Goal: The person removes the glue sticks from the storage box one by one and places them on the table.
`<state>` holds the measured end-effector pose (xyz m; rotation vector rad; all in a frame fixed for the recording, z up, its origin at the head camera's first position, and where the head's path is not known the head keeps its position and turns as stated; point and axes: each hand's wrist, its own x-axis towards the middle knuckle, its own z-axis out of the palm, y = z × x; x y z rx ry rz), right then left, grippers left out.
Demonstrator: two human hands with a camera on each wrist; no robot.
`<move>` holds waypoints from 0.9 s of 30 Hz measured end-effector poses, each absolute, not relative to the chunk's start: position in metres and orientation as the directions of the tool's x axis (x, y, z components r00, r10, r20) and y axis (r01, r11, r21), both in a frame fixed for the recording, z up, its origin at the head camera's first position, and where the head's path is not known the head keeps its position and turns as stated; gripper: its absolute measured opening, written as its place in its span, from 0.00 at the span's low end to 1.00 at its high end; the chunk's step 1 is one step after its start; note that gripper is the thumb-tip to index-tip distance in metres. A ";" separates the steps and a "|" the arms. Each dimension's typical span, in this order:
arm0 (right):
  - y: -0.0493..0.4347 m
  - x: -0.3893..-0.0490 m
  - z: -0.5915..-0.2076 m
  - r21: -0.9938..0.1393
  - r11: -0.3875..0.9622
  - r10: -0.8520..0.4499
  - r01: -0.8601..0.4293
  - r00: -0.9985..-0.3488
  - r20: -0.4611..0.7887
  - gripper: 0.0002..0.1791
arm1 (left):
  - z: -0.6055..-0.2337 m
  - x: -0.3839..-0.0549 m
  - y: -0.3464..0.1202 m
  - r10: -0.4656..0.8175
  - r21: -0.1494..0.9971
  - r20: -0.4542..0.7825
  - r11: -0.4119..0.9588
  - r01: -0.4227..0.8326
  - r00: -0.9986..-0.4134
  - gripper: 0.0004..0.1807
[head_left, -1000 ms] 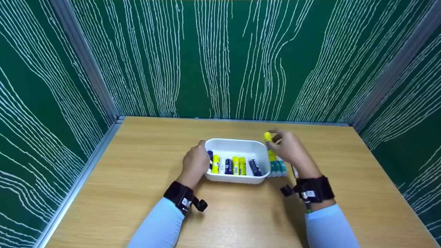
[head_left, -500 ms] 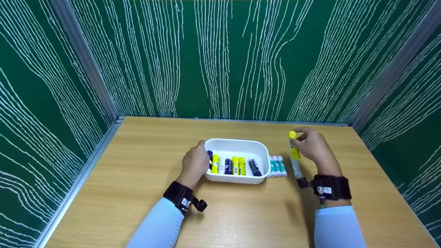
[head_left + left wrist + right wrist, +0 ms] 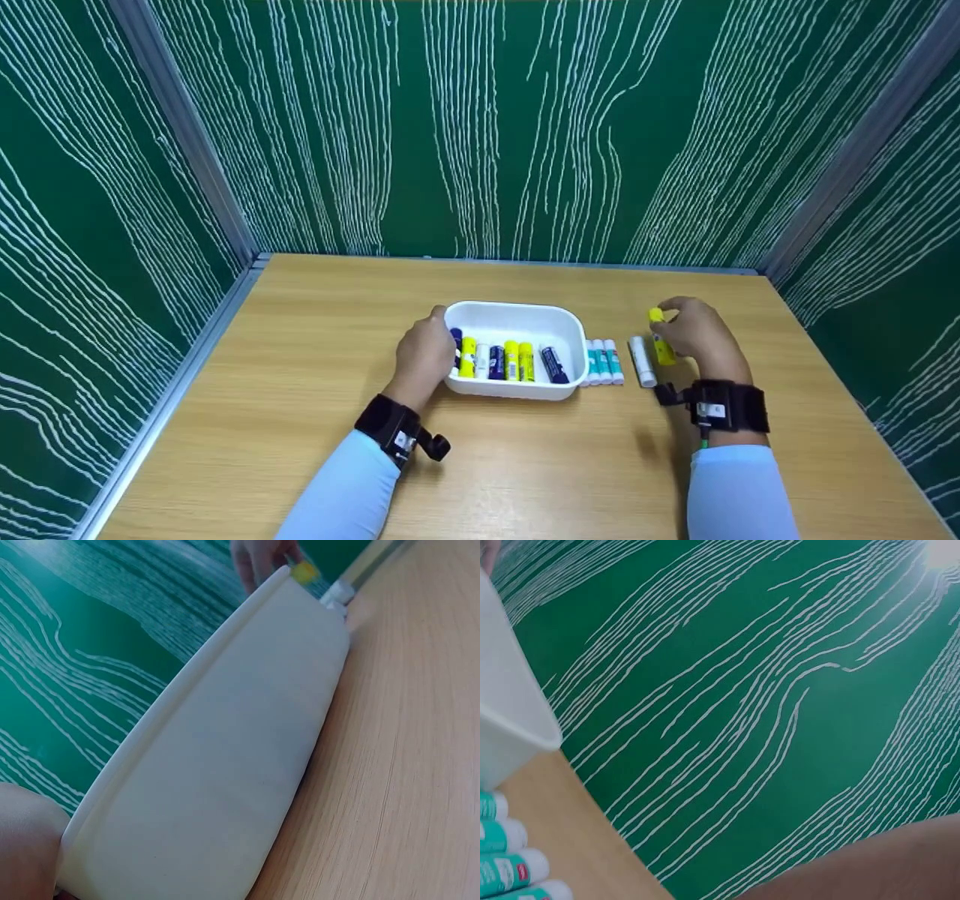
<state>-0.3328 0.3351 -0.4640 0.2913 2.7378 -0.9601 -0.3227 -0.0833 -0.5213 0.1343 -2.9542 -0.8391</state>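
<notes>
My left hand (image 3: pixel 426 349) grips the left rim of a white plastic tub (image 3: pixel 517 389); its outer wall fills much of the left wrist view. Inside the tub, yellow, white and dark blue glue sticks lie in a row, with one dark blue glue stick (image 3: pixel 554 365) tilted apart at the right. Out to the right, my right hand (image 3: pixel 699 336) pinches a yellow glue stick (image 3: pixel 663 348) near its top, low over the table. Just left of it lies a pale white glue stick (image 3: pixel 641 361). The right wrist view does not show the held stick.
Several teal-and-white glue sticks (image 3: pixel 604 363) lie side by side against the tub's right end. All stand on a wooden table (image 3: pixel 495 457), backed by green panels (image 3: pixel 480 135) with white lines and grey metal posts (image 3: pixel 862 135) at the corners.
My right hand has carried the yellow glue stick from beside the tub's right rim out to the right, then lowered it beside the white one. My left hand stays on the tub.
</notes>
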 end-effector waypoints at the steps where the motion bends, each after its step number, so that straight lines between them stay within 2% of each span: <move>1: 0.336 -0.334 -0.466 -0.580 0.767 0.118 0.274 -0.949 -0.292 0.36 | -0.521 -0.323 -0.083 -0.103 0.527 0.042 0.847 -0.065 -0.994 0.26; 12: 0.343 -0.339 -0.488 -0.574 0.751 0.090 0.327 -0.911 -0.402 0.34 | -0.520 -0.322 -0.082 -0.112 0.528 0.014 0.845 -0.088 -0.994 0.27; 20: 0.342 -0.341 -0.499 -0.636 0.669 0.073 0.385 -0.885 -0.459 0.34 | -0.519 -0.321 -0.082 -0.120 0.537 0.005 0.838 -0.099 -0.993 0.28; 27: 0.333 -0.339 -0.504 -0.725 0.536 0.028 0.433 -0.867 -0.497 0.33 | -0.520 -0.322 -0.082 -0.123 0.542 0.003 0.834 -0.102 -0.992 0.29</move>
